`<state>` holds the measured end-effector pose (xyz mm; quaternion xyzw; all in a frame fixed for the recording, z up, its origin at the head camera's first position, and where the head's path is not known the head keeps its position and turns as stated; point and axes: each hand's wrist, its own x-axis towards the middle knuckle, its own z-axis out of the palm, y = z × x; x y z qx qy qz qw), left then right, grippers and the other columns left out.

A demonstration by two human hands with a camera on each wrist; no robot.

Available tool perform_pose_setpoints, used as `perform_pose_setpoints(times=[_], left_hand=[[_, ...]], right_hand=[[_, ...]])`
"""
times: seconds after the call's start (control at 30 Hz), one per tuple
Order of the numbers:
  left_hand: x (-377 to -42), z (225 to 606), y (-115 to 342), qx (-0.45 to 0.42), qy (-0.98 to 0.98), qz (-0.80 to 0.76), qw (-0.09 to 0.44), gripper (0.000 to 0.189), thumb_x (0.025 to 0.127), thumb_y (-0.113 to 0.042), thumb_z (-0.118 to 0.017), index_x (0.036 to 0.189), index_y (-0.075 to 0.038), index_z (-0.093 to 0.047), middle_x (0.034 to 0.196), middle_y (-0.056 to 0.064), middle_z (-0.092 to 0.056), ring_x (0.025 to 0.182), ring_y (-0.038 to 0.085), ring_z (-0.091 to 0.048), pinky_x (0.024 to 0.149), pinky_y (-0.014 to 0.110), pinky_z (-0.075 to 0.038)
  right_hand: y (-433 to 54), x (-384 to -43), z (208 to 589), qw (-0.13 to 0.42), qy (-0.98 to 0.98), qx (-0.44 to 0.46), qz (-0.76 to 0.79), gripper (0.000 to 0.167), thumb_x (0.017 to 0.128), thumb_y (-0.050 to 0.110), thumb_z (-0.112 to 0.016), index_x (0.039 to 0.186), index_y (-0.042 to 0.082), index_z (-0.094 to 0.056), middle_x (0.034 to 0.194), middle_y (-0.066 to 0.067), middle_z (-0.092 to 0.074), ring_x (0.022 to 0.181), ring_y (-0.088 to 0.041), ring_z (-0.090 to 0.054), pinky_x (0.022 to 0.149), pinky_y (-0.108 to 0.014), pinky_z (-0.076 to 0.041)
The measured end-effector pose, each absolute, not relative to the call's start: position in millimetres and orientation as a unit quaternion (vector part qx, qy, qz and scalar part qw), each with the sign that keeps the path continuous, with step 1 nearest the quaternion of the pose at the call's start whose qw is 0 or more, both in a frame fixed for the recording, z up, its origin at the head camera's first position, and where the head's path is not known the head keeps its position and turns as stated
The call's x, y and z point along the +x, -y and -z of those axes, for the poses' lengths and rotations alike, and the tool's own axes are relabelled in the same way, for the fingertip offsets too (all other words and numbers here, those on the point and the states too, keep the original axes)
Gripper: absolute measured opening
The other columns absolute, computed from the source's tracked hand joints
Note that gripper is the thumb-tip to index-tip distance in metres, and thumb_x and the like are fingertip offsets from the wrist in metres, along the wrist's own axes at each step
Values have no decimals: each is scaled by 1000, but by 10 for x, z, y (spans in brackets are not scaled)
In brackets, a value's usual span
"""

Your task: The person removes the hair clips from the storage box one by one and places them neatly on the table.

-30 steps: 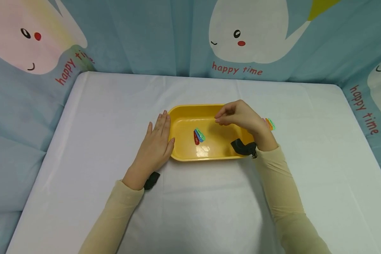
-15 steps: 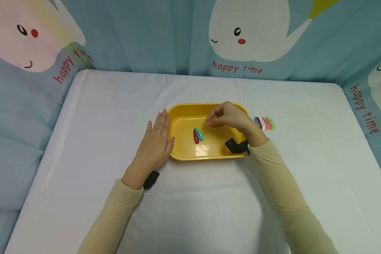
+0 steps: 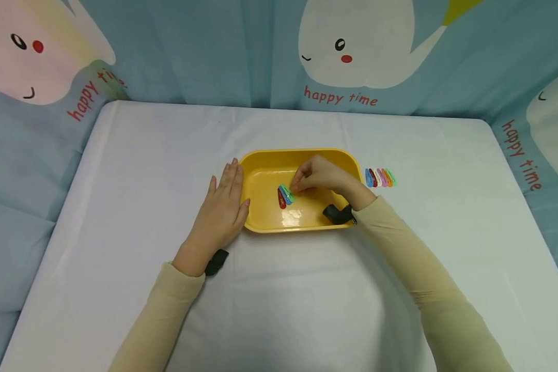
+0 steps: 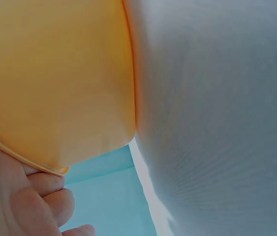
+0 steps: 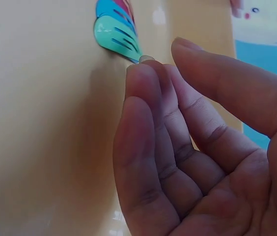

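A yellow tray [image 3: 265,221] stands on the white table. Inside it lie three snap hair clips, fanned together: red [image 3: 281,199], blue [image 3: 285,196] and green [image 3: 288,191]. My left hand [image 3: 219,211] lies with straight fingers along the tray's left rim; its palm meets the rim in the left wrist view. My right hand [image 3: 323,177] reaches into the tray, fingertips at the green clip's narrow end. In the right wrist view, the thumb stands apart from the bent fingers, and no clip shows between them; whether the fingertips touch the green clip [image 5: 113,33] is unclear.
To the right of the tray, a row of several hair clips [image 3: 380,177] in mixed colours lies on the white cloth [image 3: 446,232]. A blue curtain [image 3: 214,57] with whale prints hangs behind the table.
My right hand has moved left and slightly down across the tray to the three clips, uncovering the row of clips on the right. The left hand stays at the rim.
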<state>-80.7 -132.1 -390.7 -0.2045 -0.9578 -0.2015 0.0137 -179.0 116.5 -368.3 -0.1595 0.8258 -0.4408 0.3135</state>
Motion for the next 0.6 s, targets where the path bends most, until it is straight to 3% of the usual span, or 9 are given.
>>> perform_pose_setpoints(times=[0.6], left_hand=[[-806, 3898, 1316, -199, 960, 195, 3, 65, 99, -27, -33, 148, 7, -8, 156, 16, 1, 144, 27, -1, 112, 51, -5]], right_hand=[[-1101, -1796, 3744, 323, -845, -152, 398, 8, 81, 2, -71, 82, -6, -70, 66, -5, -64, 59, -15, -55, 59, -21, -47]])
